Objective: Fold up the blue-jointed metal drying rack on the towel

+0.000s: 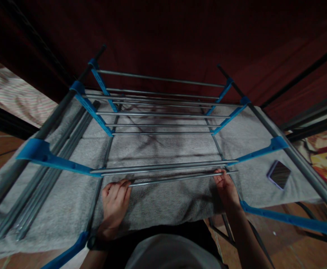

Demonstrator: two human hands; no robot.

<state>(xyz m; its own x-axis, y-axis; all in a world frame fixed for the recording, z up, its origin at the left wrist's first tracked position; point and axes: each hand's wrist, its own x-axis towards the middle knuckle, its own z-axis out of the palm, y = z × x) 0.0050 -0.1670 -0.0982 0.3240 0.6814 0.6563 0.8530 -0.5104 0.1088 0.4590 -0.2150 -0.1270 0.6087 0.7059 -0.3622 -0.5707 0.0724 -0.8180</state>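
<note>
A thin grey metal rod (174,179) stretches between my two hands, low in front of me. My left hand (116,196) is closed around its left end. Near its right end, the fingertips of my right hand (222,180) pinch it, and a short tip sticks out past them. Just beyond it, other rods (163,166) span a pair of blue plastic brackets, the left bracket (65,163) and the right bracket (259,152). These belong to a partly built rack on grey upright poles (270,125), with farther rods (163,114) fitted across it.
The rack lies on a grey towel-like cloth (163,147). Several loose grey poles (54,175) rest along its left side. A phone (279,174) lies at the right. More blue brackets, such as the near right one (287,218), jut toward me. A dark red curtain (158,37) hangs behind.
</note>
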